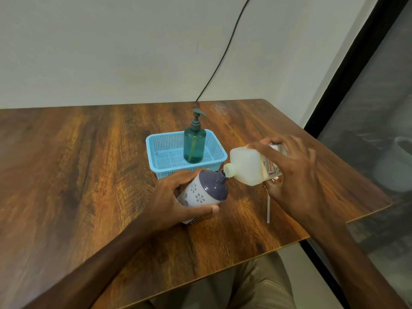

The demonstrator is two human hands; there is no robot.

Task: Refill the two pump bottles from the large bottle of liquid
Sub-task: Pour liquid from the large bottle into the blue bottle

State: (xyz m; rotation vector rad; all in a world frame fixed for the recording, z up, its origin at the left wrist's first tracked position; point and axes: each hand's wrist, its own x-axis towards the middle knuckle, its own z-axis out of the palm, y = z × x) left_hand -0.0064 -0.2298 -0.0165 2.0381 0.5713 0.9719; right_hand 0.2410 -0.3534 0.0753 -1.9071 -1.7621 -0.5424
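Head view, from the left: left hand (178, 200) wraps its fingers round the tilted white-and-purple pump bottle (204, 192), pump off. Behind, green pump bottle (194, 143) stands in a blue basket (156, 161). Right hand (296, 175) grips the tipped large bottle (247, 166), spout seemingly touching the opening.

Plain room, likely home: wood-grain table (89, 175), bare wall (111, 52), dangling cable (225, 54).

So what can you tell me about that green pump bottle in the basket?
The green pump bottle is translucent teal plastic with a darker pump head, spout pointing right, and a dip tube visible inside. It stands upright in the blue mesh basket, toward the back of the table. Neither hand touches it; its pump is on.
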